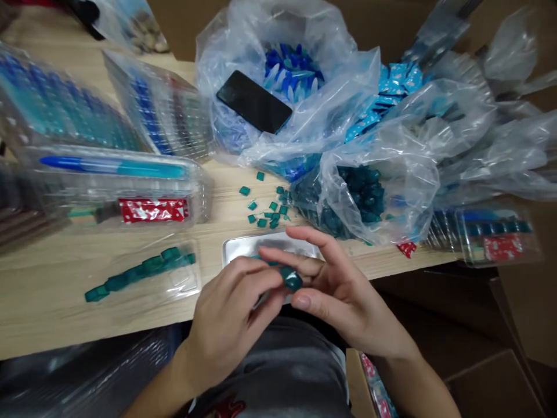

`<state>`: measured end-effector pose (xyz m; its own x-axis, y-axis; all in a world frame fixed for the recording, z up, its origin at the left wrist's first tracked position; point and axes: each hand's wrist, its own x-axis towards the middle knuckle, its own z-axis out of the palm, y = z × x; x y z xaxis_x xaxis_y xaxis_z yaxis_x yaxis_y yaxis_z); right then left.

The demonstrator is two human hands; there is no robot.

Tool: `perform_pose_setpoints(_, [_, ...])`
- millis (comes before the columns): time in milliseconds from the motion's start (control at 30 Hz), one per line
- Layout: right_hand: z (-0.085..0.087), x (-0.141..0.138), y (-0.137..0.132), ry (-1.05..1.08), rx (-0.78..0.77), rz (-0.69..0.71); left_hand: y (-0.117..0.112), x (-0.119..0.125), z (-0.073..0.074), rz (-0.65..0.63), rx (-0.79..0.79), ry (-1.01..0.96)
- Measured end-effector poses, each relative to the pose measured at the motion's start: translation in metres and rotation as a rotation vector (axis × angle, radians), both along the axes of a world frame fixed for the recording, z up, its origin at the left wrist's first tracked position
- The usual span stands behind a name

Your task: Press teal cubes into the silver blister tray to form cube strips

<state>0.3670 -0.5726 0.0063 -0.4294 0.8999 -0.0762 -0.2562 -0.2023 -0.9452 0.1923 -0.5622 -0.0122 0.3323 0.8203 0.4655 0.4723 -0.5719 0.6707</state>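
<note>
My left hand [230, 325] and my right hand [335, 290] meet just over the near table edge, pinching a small stack of dark teal square tiles [290, 280] between their fingertips. The left fingers curl round the stack; the right thumb and fingers press on it from the other side. Under the hands lies a clear plastic tray [243, 247]. To the left, a row of teal tiles [139, 270] sits in another clear tray. Loose teal tiles [265, 206] are scattered on the wood beyond the hands.
An open plastic bag of dark teal tiles [361, 194] lies right of centre. Behind it a bag of blue pieces [291, 72] carries a black phone [253, 101]. Filled clear boxes [113, 186] stack at the left and at the right [487, 238]. A cardboard box [491, 383] stands below the table.
</note>
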Motion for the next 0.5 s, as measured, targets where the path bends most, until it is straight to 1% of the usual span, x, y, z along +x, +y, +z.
perform_pose_setpoints(67, [-0.004, -0.003, -0.001, -0.014, 0.054, -0.04, 0.0, -0.001, 0.001, 0.014, -0.143, -0.117])
perform_pose_setpoints(100, [-0.006, -0.004, -0.001, -0.071, 0.11, -0.079, 0.0, -0.001, 0.002, 0.016, -0.215, -0.173])
perform_pose_setpoints(167, [-0.009, -0.004, -0.002, -0.255, 0.291, -0.18, -0.001, -0.003, 0.004, 0.006, -0.325, -0.258])
perform_pose_setpoints(233, [-0.01, -0.004, -0.004, -0.423, 0.504, -0.265, -0.003, -0.004, 0.005, -0.023, -0.401, -0.291])
perform_pose_setpoints(267, [-0.01, -0.004, -0.006, -0.474, 0.585, -0.284, -0.004, -0.005, 0.004, -0.039, -0.429, -0.299])
perform_pose_setpoints(300, [-0.011, -0.004, -0.008, -0.505, 0.631, -0.288, -0.006, -0.005, 0.002, -0.052, -0.448, -0.304])
perform_pose_setpoints(367, [-0.014, -0.003, -0.014, -0.528, 0.633, -0.281, -0.01, -0.005, -0.005, -0.084, -0.463, -0.306])
perform_pose_setpoints(433, [-0.021, -0.002, -0.021, -0.545, 0.578, -0.283, -0.016, -0.006, -0.014, -0.134, -0.46, -0.282])
perform_pose_setpoints(500, [-0.029, 0.002, -0.025, -0.598, 0.537, -0.305, -0.023, -0.008, -0.023, -0.155, -0.515, -0.258])
